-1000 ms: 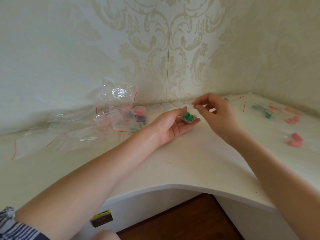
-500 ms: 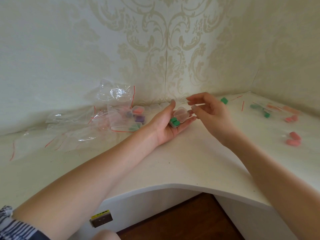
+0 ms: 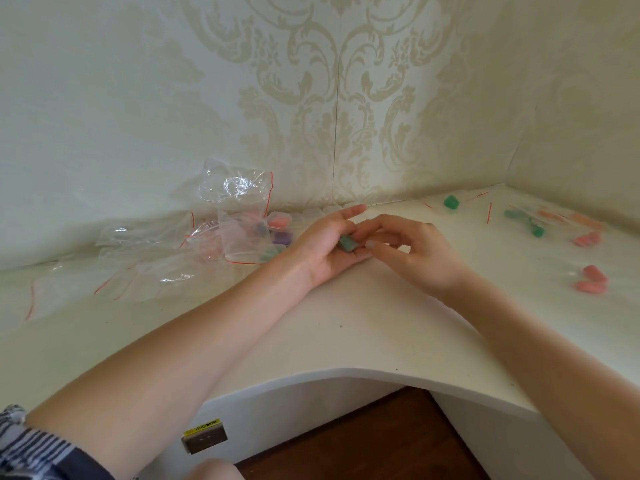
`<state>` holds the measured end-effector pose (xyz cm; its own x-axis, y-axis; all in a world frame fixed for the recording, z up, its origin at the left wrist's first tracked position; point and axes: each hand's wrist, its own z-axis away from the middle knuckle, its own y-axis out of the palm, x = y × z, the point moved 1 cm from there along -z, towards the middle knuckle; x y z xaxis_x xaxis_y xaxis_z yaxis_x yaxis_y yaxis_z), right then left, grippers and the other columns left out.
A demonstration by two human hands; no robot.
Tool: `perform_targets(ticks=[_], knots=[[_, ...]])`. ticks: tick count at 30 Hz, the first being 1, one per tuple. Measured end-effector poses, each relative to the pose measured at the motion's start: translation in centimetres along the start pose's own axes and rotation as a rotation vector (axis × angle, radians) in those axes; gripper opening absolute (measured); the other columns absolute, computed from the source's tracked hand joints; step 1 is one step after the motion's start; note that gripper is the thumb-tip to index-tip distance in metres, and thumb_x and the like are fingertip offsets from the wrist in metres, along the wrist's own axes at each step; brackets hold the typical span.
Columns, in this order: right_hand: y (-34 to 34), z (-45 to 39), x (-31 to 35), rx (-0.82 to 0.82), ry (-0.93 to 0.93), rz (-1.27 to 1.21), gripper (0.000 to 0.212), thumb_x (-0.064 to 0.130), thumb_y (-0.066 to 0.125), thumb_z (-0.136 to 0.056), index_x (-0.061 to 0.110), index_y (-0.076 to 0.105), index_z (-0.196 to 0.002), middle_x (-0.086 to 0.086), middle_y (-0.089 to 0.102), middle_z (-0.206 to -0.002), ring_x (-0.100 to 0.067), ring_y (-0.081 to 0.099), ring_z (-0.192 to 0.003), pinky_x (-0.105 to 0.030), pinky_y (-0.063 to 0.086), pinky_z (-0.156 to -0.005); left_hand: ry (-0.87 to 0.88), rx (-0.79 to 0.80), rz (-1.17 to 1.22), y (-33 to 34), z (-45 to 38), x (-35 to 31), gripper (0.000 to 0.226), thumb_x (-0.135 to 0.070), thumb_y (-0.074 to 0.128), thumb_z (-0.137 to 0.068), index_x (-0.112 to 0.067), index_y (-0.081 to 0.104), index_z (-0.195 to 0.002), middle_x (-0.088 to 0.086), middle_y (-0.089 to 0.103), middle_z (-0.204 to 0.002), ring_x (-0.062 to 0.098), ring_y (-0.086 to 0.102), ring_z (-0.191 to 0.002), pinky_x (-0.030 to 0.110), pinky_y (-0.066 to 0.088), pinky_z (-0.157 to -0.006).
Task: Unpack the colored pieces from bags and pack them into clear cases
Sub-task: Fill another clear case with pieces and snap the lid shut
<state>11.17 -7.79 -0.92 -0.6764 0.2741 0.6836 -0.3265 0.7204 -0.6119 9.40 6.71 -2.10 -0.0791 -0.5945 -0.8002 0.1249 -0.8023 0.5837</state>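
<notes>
In the head view, the left hand (image 3: 325,244) is lying palm up on the white table (image 3: 363,327), its fingers curling round a small clear case with green pieces (image 3: 347,244). The right hand (image 3: 412,251) is touching the case with bent fingertips. Empty bags (image 3: 239,216) are lying left, pink pieces (image 3: 593,282) right.

White corner worktop (image 3: 346,327): clear bags (image 3: 166,261) piled at its back-left edge, pink pieces (image 3: 592,282) and green pieces (image 3: 452,201) scattered toward its right edge.
</notes>
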Motion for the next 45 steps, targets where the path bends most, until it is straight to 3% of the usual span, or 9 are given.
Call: perform_targets(ticks=[4, 9, 18, 25, 28, 32, 35, 39, 45], knots=[[-0.7, -0.5, 0.0, -0.235, 0.089, -0.194, 0.018, 0.007, 0.056, -0.087, 0.02, 0.068, -0.088, 0.006, 0.074, -0.078, -0.003, 0.067, -0.081, -0.028, 0.049, -0.081, 0.126, -0.04, -0.143, 1.0, 0.4, -1.7, 0.021, 0.006, 0.048, -0.092, -0.009, 0.053, -0.105, 0.012, 0.058, -0.097, 0.025, 0.059, -0.09, 0.035, 0.054, -0.081], [-2.0, -0.8, -1.2, -0.402, 0.213, -0.168, 0.022, 0.004, 0.05, -0.085, 0.019, 0.065, -0.085, 0.005, 0.071, -0.071, -0.004, 0.062, -0.07, -0.027, 0.048, -0.068, 0.825, -0.43, -1.495, -1.3, 1.6, -5.4, 0.017, -0.021, 0.052, -0.095, -0.009, 0.047, -0.106, 0.004, 0.042, -0.096, 0.012, 0.044, -0.062, 0.03, 0.038, -0.064], [-3.0, -0.9, -2.9, -0.426, 0.32, -0.092, 0.026, 0.003, 0.046, -0.083, 0.02, 0.065, -0.088, 0.005, 0.072, -0.077, -0.034, 0.06, -0.087, -0.034, 0.046, -0.069, 0.533, -0.425, -2.159, -4.7, 0.7, -5.5, 0.033, -0.01, 0.039, -0.09, -0.002, 0.036, -0.123, 0.018, 0.039, -0.115, 0.038, 0.04, -0.113, 0.046, 0.017, -0.111], [-4.3, -1.0, -5.3, -0.501, 0.451, 0.017, 0.027, 0.005, 0.043, -0.085, 0.02, 0.064, -0.093, 0.004, 0.068, -0.085, -0.011, 0.05, -0.063, -0.024, 0.035, -0.051, 0.549, -0.554, -2.296, -4.4, 1.4, -5.6, 0.035, -0.013, 0.044, -0.092, -0.01, 0.044, -0.126, 0.012, 0.045, -0.124, 0.033, 0.036, -0.118, 0.04, 0.031, -0.091], [-5.3, -0.9, -6.1, -0.519, 0.401, 0.319, 0.029, 0.009, 0.048, -0.086, 0.019, 0.062, -0.11, -0.003, 0.062, -0.114, -0.023, 0.053, -0.101, -0.029, 0.041, -0.08, 0.613, -0.535, -2.298, -3.7, 1.3, -5.1, 0.034, -0.008, 0.047, -0.088, -0.013, 0.05, -0.122, 0.009, 0.047, -0.121, 0.032, 0.035, -0.117, 0.039, 0.029, -0.089], [-7.6, 0.2, -8.4, -0.306, 0.6, 0.73, 0.057, 0.022, 0.045, -0.092, 0.03, 0.029, -0.146, -0.001, 0.019, -0.158, -0.026, 0.013, -0.144, -0.049, 0.018, -0.111, 0.831, -0.38, -2.21, -1.7, 1.3, -3.4, 0.029, -0.009, 0.051, -0.084, -0.009, 0.061, -0.111, 0.012, 0.056, -0.113, 0.035, 0.041, -0.112, 0.041, 0.029, -0.093], [-7.8, 0.6, -9.6, -0.154, 0.805, 0.723, 0.047, 0.031, 0.033, -0.097, 0.032, 0.033, -0.144, -0.005, 0.034, -0.151, -0.026, 0.019, -0.142, -0.051, 0.017, -0.109, 0.857, -0.213, -2.097, -0.4, 1.4, -1.2, 0.023, -0.014, 0.052, -0.086, -0.013, 0.065, -0.105, 0.007, 0.06, -0.11, 0.031, 0.044, -0.112, 0.039, 0.027, -0.096], [-7.9, 0.4, -9.8, -0.359, 0.695, 0.666, 0.034, 0.024, 0.045, -0.095, 0.02, 0.053, -0.127, -0.012, 0.061, -0.119, -0.032, 0.045, -0.12, -0.041, 0.03, -0.096, 0.818, -0.091, -1.974, 0.6, 1.5, 1.0, 0.021, -0.02, 0.045, -0.092, -0.021, 0.064, -0.102, -0.004, 0.06, -0.109, 0.021, 0.042, -0.114, 0.033, 0.025, -0.095], [-8.1, 0.3, -10.3, -0.515, 0.635, 0.647, 0.027, 0.002, 0.05, -0.091, 0.001, 0.061, -0.115, -0.023, 0.061, -0.116, -0.039, 0.05, -0.115, -0.041, 0.039, -0.092, 0.819, -0.072, -1.894, 0.9, 1.5, 1.3, 0.019, -0.018, 0.046, -0.091, -0.02, 0.064, -0.096, -0.005, 0.061, -0.102, 0.019, 0.045, -0.107, 0.031, 0.026, -0.09]])
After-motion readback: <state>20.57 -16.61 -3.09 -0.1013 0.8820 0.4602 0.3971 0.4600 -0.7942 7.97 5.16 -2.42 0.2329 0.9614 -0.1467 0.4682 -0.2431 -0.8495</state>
